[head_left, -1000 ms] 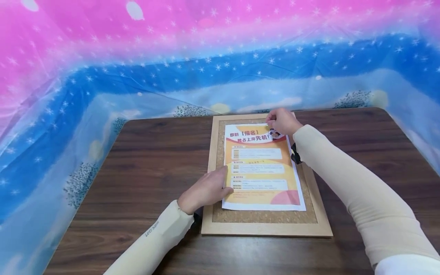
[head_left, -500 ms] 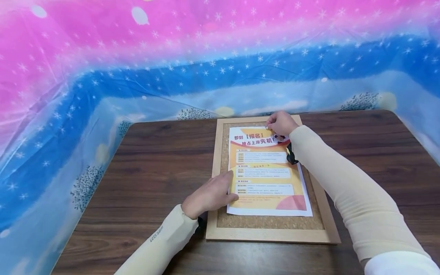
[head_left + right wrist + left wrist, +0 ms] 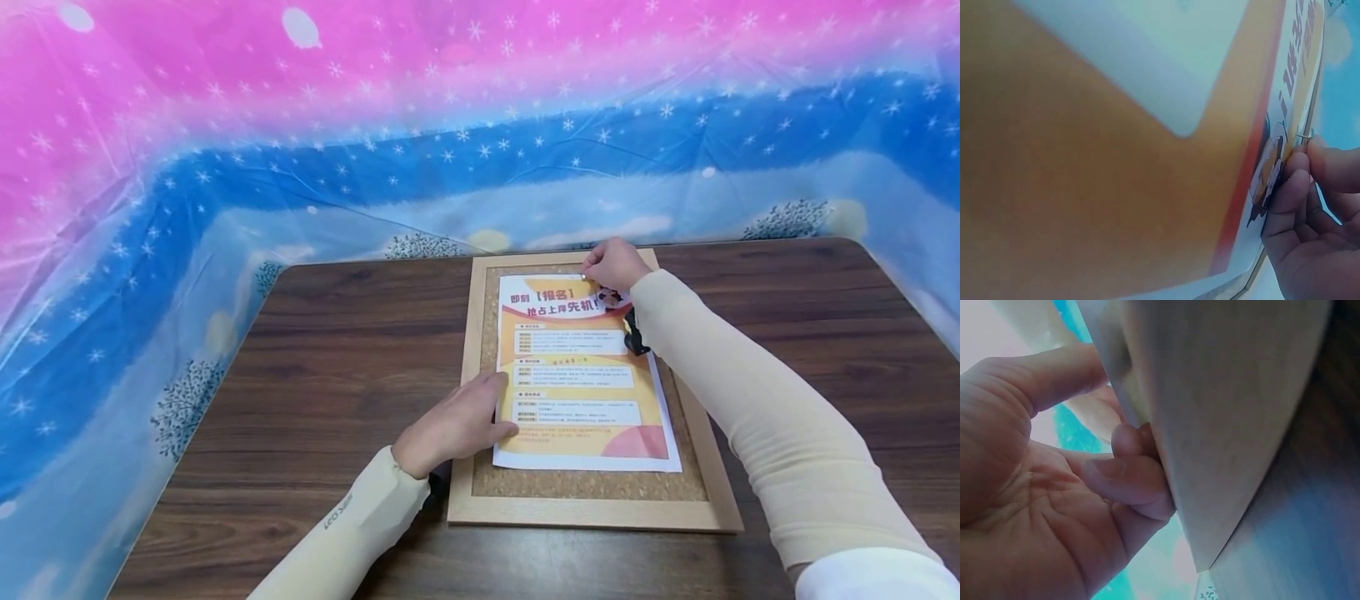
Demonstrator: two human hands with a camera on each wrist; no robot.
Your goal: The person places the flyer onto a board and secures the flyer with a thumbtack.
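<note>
A printed orange-and-white poster (image 3: 573, 392) lies on a wood-framed cork board (image 3: 592, 510). My right hand (image 3: 617, 265) pinches a small push pin (image 3: 1305, 135) at the poster's top edge, right of the middle. Its lower fingers rest by the cartoon figure (image 3: 1270, 164) in the right wrist view. My left hand (image 3: 453, 421) lies over the left side of the board, fingers and thumb touching the poster's left edge. In the left wrist view, some bent fingers (image 3: 1138, 478) rest against the wooden frame (image 3: 1210, 406).
The board stands on a dark wood-grain table (image 3: 337, 375), near its back edge. Behind and to the left hangs a pink and blue cloth backdrop (image 3: 420, 158) with snowflakes and trees.
The head view has shifted a little. My right hand has moved slightly left and down to the poster's top edge with the push pin. The left hand keeps its place on the poster's edge.
</note>
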